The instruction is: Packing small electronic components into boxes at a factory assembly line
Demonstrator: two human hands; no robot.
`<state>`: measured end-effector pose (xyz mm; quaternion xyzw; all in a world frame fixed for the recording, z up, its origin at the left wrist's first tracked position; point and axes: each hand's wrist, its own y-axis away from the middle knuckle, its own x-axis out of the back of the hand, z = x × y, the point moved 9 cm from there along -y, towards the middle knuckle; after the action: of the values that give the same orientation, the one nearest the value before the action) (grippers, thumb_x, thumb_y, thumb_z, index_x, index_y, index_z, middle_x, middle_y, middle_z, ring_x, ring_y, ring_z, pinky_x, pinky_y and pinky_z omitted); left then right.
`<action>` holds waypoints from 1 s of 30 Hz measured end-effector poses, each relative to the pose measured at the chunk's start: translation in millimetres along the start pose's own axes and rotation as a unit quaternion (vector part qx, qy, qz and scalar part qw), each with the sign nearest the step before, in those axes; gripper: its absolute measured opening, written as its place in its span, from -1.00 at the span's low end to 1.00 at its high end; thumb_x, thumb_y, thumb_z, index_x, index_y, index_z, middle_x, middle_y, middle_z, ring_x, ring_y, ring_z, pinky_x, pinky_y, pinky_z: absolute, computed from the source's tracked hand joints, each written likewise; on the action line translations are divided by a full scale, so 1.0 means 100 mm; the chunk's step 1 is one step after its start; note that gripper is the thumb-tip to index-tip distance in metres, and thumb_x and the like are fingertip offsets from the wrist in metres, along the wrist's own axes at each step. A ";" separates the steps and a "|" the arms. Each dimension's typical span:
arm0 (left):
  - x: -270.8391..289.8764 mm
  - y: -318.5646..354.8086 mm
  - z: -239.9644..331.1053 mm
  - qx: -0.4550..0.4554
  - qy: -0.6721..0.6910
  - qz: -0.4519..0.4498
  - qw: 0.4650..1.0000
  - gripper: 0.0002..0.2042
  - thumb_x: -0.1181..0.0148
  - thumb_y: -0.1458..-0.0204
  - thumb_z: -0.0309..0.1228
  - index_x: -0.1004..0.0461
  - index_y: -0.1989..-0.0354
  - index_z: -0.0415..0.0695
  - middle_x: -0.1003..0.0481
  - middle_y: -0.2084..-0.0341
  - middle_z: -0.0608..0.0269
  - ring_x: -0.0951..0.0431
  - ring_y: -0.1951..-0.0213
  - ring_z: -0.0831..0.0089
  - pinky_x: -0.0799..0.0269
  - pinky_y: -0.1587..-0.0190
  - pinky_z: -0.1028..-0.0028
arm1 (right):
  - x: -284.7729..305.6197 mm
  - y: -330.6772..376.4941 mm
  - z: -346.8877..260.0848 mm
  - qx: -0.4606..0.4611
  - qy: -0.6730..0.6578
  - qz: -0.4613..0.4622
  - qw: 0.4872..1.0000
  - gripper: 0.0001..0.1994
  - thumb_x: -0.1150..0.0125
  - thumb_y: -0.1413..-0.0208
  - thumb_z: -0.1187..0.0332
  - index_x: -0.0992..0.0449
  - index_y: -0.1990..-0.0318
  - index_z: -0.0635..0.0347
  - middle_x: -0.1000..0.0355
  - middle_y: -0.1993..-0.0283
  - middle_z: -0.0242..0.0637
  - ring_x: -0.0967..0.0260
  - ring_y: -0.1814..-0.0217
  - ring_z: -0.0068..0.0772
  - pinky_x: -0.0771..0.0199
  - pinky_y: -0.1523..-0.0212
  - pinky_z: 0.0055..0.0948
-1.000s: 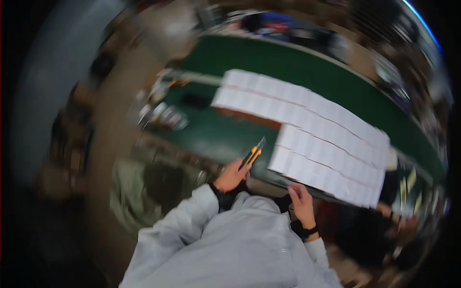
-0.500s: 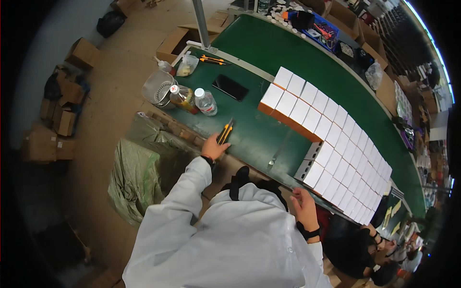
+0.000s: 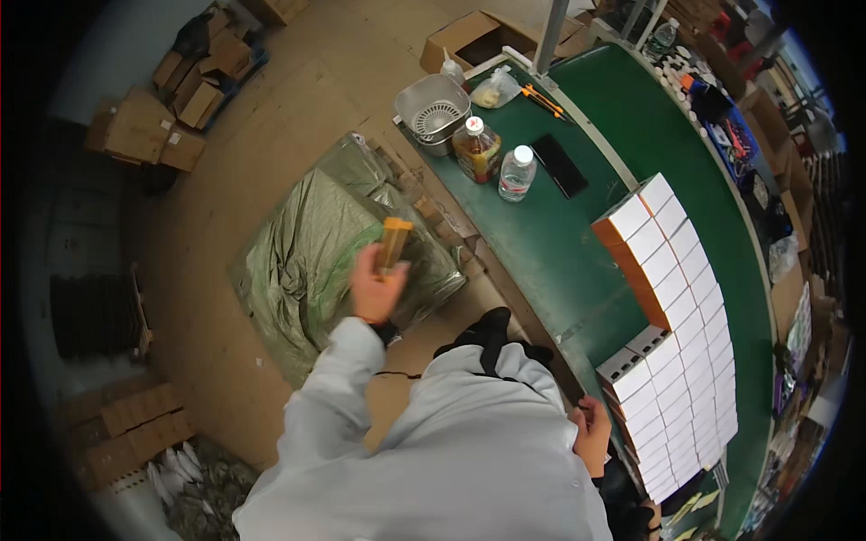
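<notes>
In the head view my left hand (image 3: pixel 377 290) is closed around a yellow-and-black utility knife (image 3: pixel 394 243), smeared by motion. It is held up in the air over the green plastic-wrapped stack (image 3: pixel 307 243), off the table. My right hand (image 3: pixel 592 435) hangs by the table's near edge, close to the white boxes (image 3: pixel 672 361); its fingers are loosely bent and slightly apart, and no object shows in them.
On the green table (image 3: pixel 550 270) stand a clear bottle (image 3: pixel 517 173), a brown drink bottle (image 3: pixel 475 150) and a grey basket (image 3: pixel 433 106). A black phone (image 3: pixel 559 166), another yellow knife (image 3: pixel 544 102) and a small bag (image 3: pixel 495 87) lie nearby. Cardboard boxes (image 3: pixel 140 126) sit at the far left.
The utility knife has been picked up from the table by my left hand and carried left. The view has turned leftward. My right hand now hangs lower, nearer my body.
</notes>
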<state>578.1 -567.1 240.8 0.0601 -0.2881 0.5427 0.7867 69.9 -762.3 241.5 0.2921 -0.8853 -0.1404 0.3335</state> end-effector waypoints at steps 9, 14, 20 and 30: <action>1.52 -0.19 -1.41 -0.006 -0.540 -0.057 0.840 -0.29 -0.22 -0.14 -0.08 -0.23 -0.33 -0.35 -0.37 -0.21 -0.19 -0.33 -0.24 -0.12 -0.22 -0.29 0.03 | 0.15 -0.34 -0.72 0.165 0.115 0.021 0.979 -0.68 -0.24 -0.15 0.41 -0.46 -0.05 0.26 -0.52 0.04 -0.04 -0.52 0.06 0.01 -0.53 0.09 -0.21; 0.69 -0.25 -0.17 -0.140 -0.486 0.101 0.857 -0.46 -0.17 -0.19 -0.15 -0.34 -0.27 -0.20 -0.39 -0.17 -0.05 -0.39 -0.18 -0.02 -0.29 -0.19 0.05 | 0.60 0.00 -0.43 0.099 0.074 0.084 0.989 -0.69 -0.25 -0.15 0.33 -0.45 -0.02 0.20 -0.50 0.09 -0.11 -0.48 0.08 0.02 -0.51 0.10 -0.11; -1.45 0.53 1.94 -0.358 -0.140 -0.216 0.898 -0.59 -0.14 -0.14 -0.52 -0.36 -0.18 -0.33 -0.40 -0.10 -0.14 -0.39 -0.14 -0.08 -0.24 -0.24 0.10 | 1.21 0.35 0.27 0.067 0.113 0.095 0.987 -0.64 -0.23 -0.17 0.26 -0.45 -0.08 0.19 -0.47 0.03 -0.10 -0.43 -0.04 0.03 -0.45 -0.02 -0.08; -3.49 2.56 2.80 -0.346 -0.032 -0.421 0.838 -0.68 -0.15 0.01 -0.61 -0.45 0.02 -0.30 -0.46 0.08 -0.09 -0.44 -0.01 -0.08 -0.31 -0.16 0.14 | 2.75 1.26 1.99 0.010 -0.169 0.158 0.973 -0.76 -0.29 -0.19 0.32 -0.54 0.07 0.26 -0.56 0.15 -0.14 -0.52 0.17 -0.36 -0.49 0.19 -0.41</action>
<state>156.3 -863.2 235.6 -0.0832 -0.4286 0.0224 0.8994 -284.4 -820.3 290.6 0.1236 -0.9652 -0.1240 0.1945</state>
